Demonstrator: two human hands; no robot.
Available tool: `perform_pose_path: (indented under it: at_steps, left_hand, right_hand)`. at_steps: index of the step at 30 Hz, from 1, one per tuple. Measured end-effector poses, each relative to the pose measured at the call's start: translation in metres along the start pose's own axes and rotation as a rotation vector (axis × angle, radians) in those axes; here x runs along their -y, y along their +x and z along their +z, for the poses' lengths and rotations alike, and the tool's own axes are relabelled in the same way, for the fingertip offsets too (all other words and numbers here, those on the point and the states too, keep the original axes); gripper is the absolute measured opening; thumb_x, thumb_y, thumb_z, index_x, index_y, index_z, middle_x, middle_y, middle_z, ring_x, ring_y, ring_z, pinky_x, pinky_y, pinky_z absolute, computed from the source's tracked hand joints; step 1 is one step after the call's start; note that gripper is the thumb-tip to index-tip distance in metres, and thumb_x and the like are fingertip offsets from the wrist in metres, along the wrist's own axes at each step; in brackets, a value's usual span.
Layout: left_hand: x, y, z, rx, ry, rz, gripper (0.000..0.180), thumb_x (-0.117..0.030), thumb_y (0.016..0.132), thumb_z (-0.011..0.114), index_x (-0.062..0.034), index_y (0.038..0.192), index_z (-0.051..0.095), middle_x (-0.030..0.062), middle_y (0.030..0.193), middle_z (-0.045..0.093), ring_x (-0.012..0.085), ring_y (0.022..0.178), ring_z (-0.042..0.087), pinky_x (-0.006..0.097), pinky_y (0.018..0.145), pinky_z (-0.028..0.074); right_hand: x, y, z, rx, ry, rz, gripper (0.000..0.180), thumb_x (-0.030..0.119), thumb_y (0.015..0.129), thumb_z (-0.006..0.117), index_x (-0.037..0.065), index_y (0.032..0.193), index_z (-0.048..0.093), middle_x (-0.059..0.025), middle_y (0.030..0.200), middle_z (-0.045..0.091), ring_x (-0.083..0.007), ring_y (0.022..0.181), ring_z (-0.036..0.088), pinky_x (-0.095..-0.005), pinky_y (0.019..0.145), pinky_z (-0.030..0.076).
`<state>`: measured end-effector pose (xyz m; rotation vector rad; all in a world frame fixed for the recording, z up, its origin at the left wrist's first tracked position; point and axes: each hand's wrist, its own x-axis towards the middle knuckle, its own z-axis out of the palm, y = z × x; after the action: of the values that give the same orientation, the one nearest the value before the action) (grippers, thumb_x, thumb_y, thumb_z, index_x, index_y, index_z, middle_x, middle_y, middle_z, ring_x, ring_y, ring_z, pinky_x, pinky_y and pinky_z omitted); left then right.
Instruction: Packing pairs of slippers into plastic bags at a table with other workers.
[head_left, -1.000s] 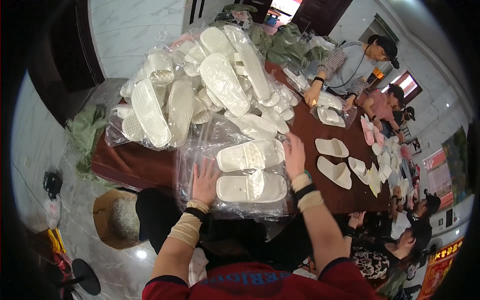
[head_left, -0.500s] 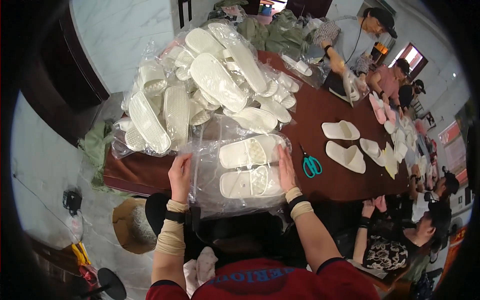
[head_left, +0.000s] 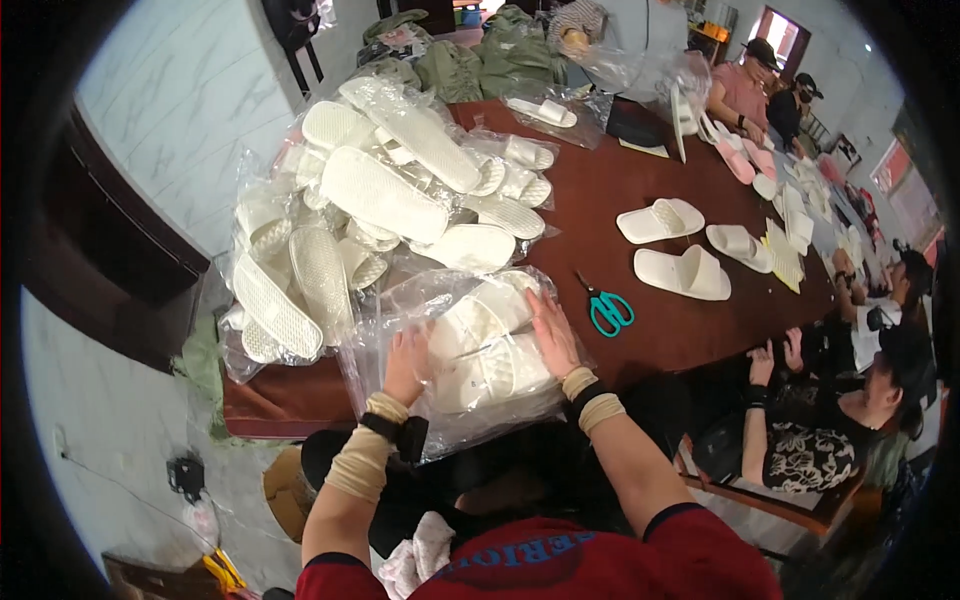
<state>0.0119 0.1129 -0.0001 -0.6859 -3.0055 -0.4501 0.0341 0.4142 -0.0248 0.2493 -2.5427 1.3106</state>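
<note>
Since the earlier frames the view has swung round, so the clear bag of white slippers (head_left: 480, 350) now lies slanted at the near edge of the dark brown surface (head_left: 620, 200), and both hands have shifted with it: the left hand (head_left: 408, 362) rests flat on the bag's near left side, and the right hand (head_left: 552, 332) lies flat on its right side, where before it sat further up the bag. Neither hand is clamped on anything; the fingers (head_left: 545, 310) of both are spread and pressed down on the plastic. The bagged pair looks light and springy, likely foam, and the thin film over it looks slick and loose, so it would probably slide and crumple under a pinch. Flat palms on either side, or a grip through the film onto the slippers' edges, seem the surest hold, since slack plastic alone would stretch. Just beyond the bag, touching or nearly so, rises a large heap of bagged white slippers (head_left: 370, 200) that looks apt to slump if nudged. To the right, close to the right hand, lie teal-handled scissors (head_left: 606, 308), and further on three loose white slippers (head_left: 680, 250) lie apart on the bare wood. Other people (head_left: 830, 430) sit along the right side, their hands off these things.
</note>
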Motion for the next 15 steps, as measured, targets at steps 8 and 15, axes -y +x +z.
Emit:
perform_pose_path:
  at_steps: [8,15]
  left_hand:
    - [0.016,-0.014,0.016,0.048,-0.68,0.083,0.083,-0.024,0.076,0.083,-0.0001,0.143,0.041,0.0158,0.134,0.054,0.0225,0.112,0.055,0.034,0.094,0.046]
    - [0.025,-0.036,-0.052,0.094,-1.007,-0.207,0.067,-0.007,0.081,0.074,-0.0016,0.141,0.046,0.0113,0.131,0.056,0.0183,0.115,0.054,0.031,0.099,0.044]
  right_hand:
    - [0.001,0.002,0.003,-0.036,-0.015,0.026,0.051,0.034,0.101,0.034,0.014,0.148,0.038,-0.0147,0.148,0.041,-0.0355,0.14,0.031,-0.0484,0.117,0.017]
    - [-0.003,-0.001,0.003,0.089,-0.177,-0.002,0.055,0.038,0.099,0.042,0.018,0.15,0.034,-0.0113,0.15,0.04,-0.0324,0.145,0.023,-0.0497,0.119,0.014]
